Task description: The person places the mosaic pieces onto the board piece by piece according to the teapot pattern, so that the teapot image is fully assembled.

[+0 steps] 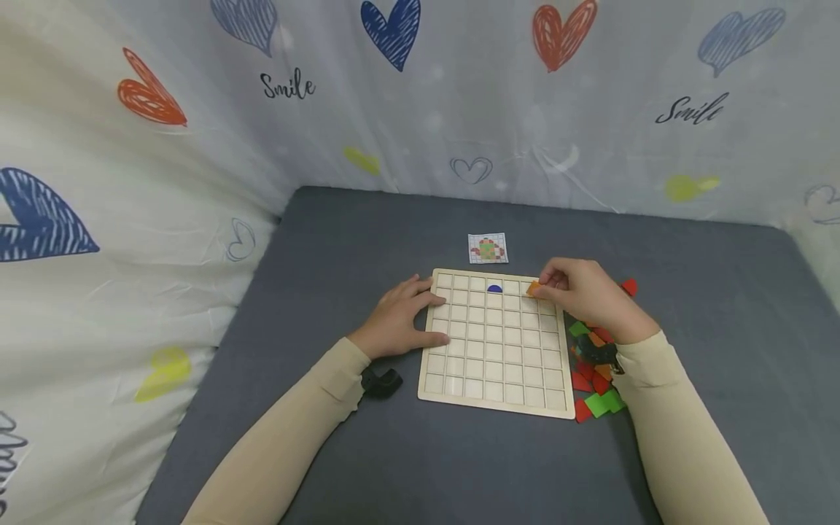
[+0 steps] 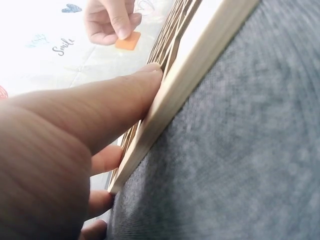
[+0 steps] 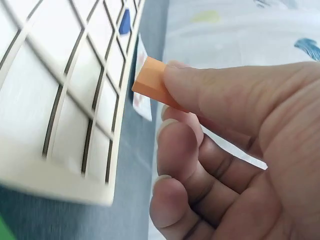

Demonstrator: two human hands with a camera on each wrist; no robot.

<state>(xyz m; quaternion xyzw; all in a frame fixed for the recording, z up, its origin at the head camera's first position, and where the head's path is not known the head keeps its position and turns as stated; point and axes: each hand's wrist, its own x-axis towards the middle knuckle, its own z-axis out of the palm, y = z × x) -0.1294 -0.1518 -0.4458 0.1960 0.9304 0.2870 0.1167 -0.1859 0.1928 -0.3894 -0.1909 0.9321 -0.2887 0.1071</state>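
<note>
A white grid board [image 1: 496, 333] with a pale wooden frame lies on the table. My left hand [image 1: 402, 321] rests on its left edge, fingers spread; in the left wrist view the thumb [image 2: 125, 95] presses on the frame. Over the board's far right corner my right hand [image 1: 587, 292] pinches an orange square tile [image 3: 151, 77] between thumb and fingers. That tile is tilted and held above the cells in the right wrist view. One blue half-round piece [image 1: 494, 289] sits in a cell of the top row.
Red, green and orange tiles [image 1: 597, 403] lie in a loose pile right of the board, partly under my right wrist. One red tile [image 1: 629, 286] lies farther back. Behind the board is a small printed pattern card [image 1: 488, 249]. A heart-printed curtain [image 1: 420, 117] borders the grey table [image 1: 367, 233].
</note>
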